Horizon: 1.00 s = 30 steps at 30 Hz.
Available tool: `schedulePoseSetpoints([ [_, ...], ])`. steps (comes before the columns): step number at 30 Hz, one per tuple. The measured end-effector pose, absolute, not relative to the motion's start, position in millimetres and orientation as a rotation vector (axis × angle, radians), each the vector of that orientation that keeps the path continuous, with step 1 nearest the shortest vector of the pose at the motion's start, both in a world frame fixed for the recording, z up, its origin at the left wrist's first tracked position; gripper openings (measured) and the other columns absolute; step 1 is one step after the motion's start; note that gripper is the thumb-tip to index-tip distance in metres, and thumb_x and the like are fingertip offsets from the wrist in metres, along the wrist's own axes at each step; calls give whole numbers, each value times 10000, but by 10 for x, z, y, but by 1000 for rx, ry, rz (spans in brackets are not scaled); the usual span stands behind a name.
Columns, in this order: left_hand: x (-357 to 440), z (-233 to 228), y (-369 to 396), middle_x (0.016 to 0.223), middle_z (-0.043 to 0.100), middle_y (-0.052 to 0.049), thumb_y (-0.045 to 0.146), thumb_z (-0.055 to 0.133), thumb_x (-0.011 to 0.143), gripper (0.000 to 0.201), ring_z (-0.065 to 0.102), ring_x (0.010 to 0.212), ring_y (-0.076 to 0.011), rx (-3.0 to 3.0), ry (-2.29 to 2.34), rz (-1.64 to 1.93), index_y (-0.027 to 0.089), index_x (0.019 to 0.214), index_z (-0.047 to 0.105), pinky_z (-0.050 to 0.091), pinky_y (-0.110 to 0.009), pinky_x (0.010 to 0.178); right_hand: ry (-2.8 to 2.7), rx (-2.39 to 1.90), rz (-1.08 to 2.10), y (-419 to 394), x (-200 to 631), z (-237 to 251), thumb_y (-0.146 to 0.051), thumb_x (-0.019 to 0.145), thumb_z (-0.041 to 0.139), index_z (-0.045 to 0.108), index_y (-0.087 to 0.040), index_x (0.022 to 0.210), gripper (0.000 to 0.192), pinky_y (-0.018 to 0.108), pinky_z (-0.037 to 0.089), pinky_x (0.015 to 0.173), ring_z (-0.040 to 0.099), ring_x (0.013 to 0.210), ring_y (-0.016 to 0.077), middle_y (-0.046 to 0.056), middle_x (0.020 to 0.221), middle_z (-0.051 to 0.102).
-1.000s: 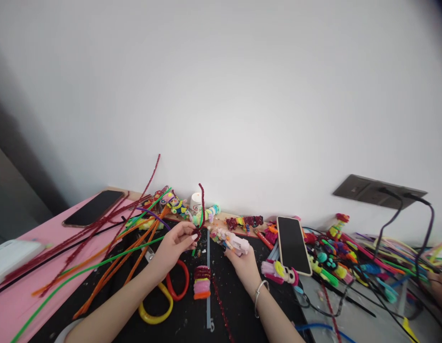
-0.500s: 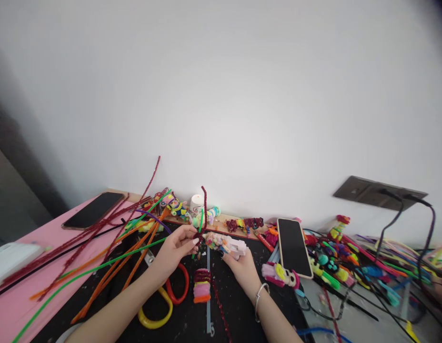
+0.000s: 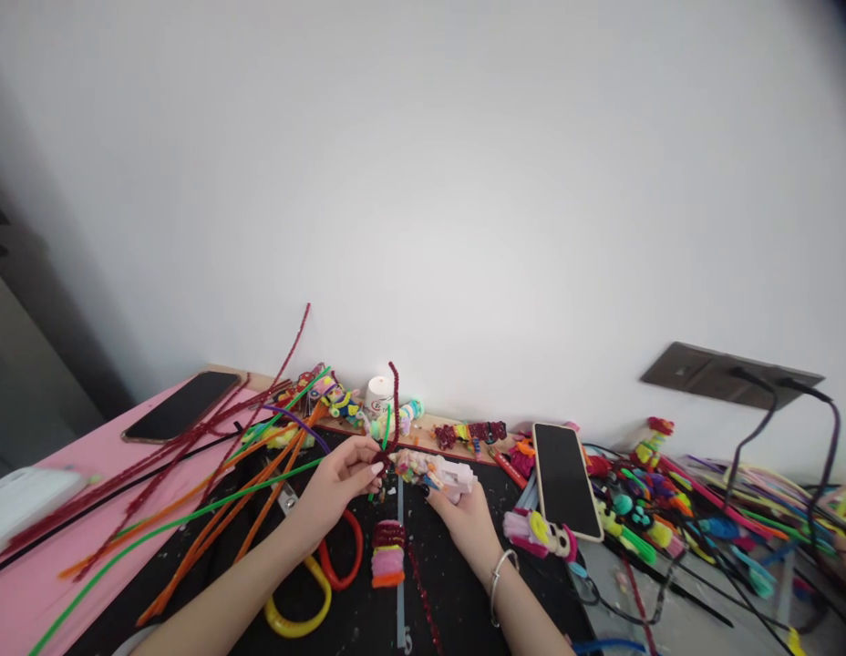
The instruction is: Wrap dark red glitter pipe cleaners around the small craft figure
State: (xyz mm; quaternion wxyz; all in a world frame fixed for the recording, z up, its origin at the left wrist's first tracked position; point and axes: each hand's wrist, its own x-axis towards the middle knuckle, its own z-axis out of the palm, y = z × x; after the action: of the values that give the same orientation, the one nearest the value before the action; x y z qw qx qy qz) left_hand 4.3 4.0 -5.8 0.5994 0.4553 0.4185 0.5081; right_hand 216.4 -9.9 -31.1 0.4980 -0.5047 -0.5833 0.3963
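Note:
My left hand (image 3: 345,478) pinches a dark red tinsel pipe cleaner (image 3: 394,401), one end of which sticks straight up. A short green pipe cleaner (image 3: 386,426) rises beside it; the piece at my fingertips is partly hidden. In my right hand (image 3: 464,519) is a pale pink hot glue gun (image 3: 450,476) with multicoloured patches on its front, its tip pointing left, close to the red piece. Below, between my forearms, lies a striped roll of pipe cleaners (image 3: 388,554) in red, pink and orange. Scissors (image 3: 298,597) with yellow and red handles rest under my left forearm.
Long red, orange and green pipe cleaners (image 3: 190,497) spread over the pink mat at left, near a dark phone (image 3: 183,405). Another phone (image 3: 566,480) leans at right, beside a pipe-cleaner doll (image 3: 539,535). Cables hang from a wall socket (image 3: 727,374). Someone's hand (image 3: 845,556) shows far right.
The camera view has shifted slightly. Both hands keep their grips, and the glue gun's tip stays close to the red pipe cleaner.

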Motion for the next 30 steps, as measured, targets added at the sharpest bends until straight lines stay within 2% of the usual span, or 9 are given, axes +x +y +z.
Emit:
schedulePoseSetpoints([
  [5,37,-54,33,819,610,30,360,792,681,315,614,692,-144,1062,969,1174,206,906,632,550,-286,673,-1423,-1240,895,-109,2165,-281,-357,724,754,742,-165,832,221,414,621,759,757,826,311,131,866,808],
  [12,40,-55,38,810,627,28,361,808,671,328,606,675,-139,1052,960,1176,207,900,631,550,-285,670,-1441,-1261,881,-111,2168,-275,-371,726,753,758,-164,821,228,369,620,690,749,761,288,115,844,806],
  [17,34,-73,44,820,641,25,359,816,673,330,605,671,-134,1043,948,1191,206,903,634,549,-283,669,-1428,-1249,882,-117,2158,-275,-335,726,733,757,-165,819,195,372,617,726,746,781,284,109,850,805],
  [21,28,-66,45,816,646,27,365,812,673,340,619,681,-139,1048,961,1198,207,915,633,554,-288,682,-1433,-1263,875,-120,2161,-273,-306,726,715,760,-161,798,168,352,616,679,734,725,266,96,811,799],
  [30,20,-63,72,810,653,19,399,801,674,347,633,682,-154,1074,1002,1242,209,907,627,559,-300,677,-1425,-1240,882,-123,2168,-290,-281,716,725,767,-176,813,149,363,623,698,746,755,274,92,838,811],
])
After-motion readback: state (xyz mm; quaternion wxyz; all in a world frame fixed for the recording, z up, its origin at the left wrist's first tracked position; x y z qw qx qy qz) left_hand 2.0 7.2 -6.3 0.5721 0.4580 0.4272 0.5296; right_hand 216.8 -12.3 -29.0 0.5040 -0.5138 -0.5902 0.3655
